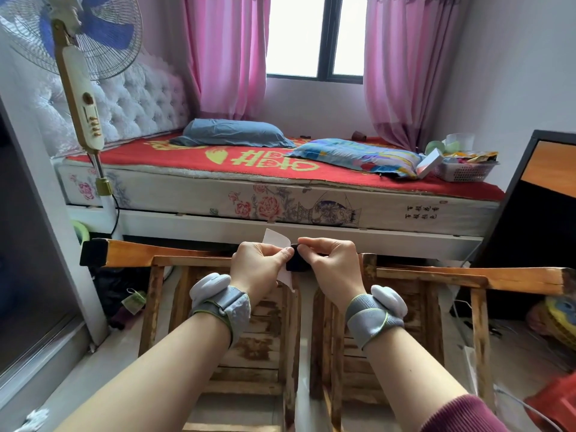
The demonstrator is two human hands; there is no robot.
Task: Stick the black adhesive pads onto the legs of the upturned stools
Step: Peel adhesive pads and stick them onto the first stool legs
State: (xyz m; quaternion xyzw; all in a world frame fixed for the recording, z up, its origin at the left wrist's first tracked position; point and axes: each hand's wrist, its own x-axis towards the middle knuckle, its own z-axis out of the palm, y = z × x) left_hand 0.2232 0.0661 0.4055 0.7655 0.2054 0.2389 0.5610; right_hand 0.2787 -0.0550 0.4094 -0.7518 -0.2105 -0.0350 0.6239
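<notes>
Over the 2 upturned stools (193,261), left hand (258,263) pinched the white backing paper (276,240) and right hand (333,260) was clamped on the black pad (296,264), which looked light, soft and sticky, so an edges-only grip seemed smart.

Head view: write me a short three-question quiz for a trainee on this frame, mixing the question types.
1. True or false: the far-left leg of the left stool already carries a black pad.
2. What does the left hand pinch? A) white backing paper B) scissors C) a cord
3. Fill in: the right hand pinches a small ____ square.
Key: 1 true; 2 A; 3 black.
</notes>
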